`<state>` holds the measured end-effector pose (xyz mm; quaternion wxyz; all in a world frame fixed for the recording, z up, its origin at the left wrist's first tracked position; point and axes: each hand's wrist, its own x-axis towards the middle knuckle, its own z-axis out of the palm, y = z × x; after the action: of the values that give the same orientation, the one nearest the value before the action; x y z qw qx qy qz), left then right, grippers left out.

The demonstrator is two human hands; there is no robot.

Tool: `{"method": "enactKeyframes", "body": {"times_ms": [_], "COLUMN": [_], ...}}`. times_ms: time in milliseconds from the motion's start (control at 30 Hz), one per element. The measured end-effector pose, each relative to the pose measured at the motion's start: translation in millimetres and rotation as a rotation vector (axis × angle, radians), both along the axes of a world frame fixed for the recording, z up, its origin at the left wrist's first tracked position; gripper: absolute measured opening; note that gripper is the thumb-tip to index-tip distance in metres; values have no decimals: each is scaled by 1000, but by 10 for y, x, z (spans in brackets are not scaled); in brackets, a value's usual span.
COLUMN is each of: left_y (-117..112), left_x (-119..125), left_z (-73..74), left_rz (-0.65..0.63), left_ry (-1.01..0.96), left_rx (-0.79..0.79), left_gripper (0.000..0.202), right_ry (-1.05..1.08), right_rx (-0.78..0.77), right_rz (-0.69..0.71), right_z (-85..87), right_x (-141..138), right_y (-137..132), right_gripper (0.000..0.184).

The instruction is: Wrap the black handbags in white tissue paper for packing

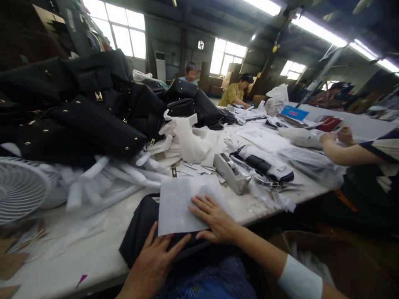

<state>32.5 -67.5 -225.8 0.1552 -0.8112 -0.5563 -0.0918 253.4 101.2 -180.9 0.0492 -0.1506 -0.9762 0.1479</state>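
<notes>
A black handbag (137,228) lies at the table's front edge, close to my body. Over it rests a white translucent sheet (177,203), which hides much of the bag. My right hand (215,220) lies flat on the sheet's right part, fingers spread. At the sheet's lower left edge, my left hand (158,253) presses on the black bag with its fingers stretched apart. Just behind the sheet are loose white papers and cards (190,168). A grey tape dispenser (232,172) stands to the right of them.
Black bags (93,120) are piled high at the left. White foam rolls (102,170) and a white fan (21,191) sit before them. A wrapped black bag (262,162) lies right of the dispenser. A co-worker's hands (336,137) are at the right; other people work farther back.
</notes>
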Motion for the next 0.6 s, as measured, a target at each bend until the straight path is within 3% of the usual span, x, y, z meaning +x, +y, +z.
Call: {"method": "enactKeyframes", "body": {"times_ms": [100,267,367,467,600], "left_y": [-10,21,32,5,-112], "left_x": [13,24,22,18,6], "left_z": [2,61,55,-100,-518], "left_rz": [-14,-1,-1,47,126], "left_ry": [36,75,85,16,-105], "left_rx": [2,38,82,109,245], "left_gripper": [80,78,76,75,66], "right_ry": [-50,-52,7,-2,-115], "right_rx": [-86,-67,-35,-25,-79], "right_rz": [34,-39,-77,-19,-1], "right_z": [80,105,172,233,170], "right_x": [39,3,-88,-192,-286], "right_y": [44,36,-76,-255,-453], "right_gripper": [90,50,54,72,86]}}
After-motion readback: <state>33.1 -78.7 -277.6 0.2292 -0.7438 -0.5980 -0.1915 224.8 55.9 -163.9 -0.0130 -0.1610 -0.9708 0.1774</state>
